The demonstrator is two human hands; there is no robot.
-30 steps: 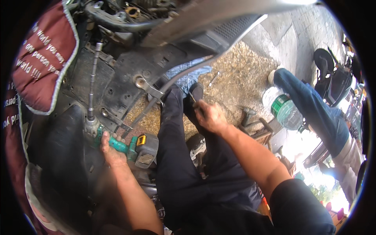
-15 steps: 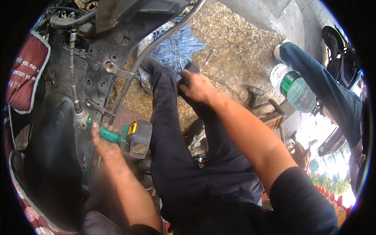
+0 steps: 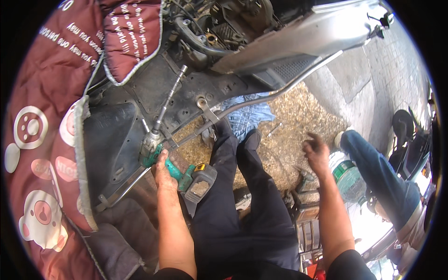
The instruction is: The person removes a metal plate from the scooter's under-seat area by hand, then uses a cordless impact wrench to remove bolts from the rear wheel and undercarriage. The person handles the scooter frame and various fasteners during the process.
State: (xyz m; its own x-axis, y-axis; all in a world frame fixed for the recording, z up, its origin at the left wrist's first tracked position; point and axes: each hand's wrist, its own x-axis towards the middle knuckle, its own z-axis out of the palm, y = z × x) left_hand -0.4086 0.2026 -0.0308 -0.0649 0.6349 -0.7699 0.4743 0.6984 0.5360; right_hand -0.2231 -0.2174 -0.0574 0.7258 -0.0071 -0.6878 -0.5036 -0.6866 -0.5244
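Observation:
My left hand (image 3: 164,173) is wrapped round the green grip of a cordless impact wrench (image 3: 172,170) with a bulky dark battery. A long silver socket extension (image 3: 170,100) runs from its head up over the scooter's dark plastic floorboard (image 3: 112,128). Whether the socket tip touches anything cannot be told. Out to the right, my right hand (image 3: 318,156) hangs above the tan stone floor with its fingers apart and nothing in them. Nearest to it are a large clear bottle (image 3: 349,179) with a green label and a worn tool like a small drill (image 3: 305,178).
A bent metal tube (image 3: 280,93) crosses ahead along the scooter body. Blue cloth (image 3: 245,114) lies by my feet, and a small spanner (image 3: 275,129) rests on the floor. Maroon quilted fabric (image 3: 51,140) drapes at left. Another person's jeans-clad leg (image 3: 373,163) is at right.
My right hand has lifted away from my knee and swung right, its fingers spreading. My left hand keeps hold of the impact wrench. The view has turned toward the left and the scooter.

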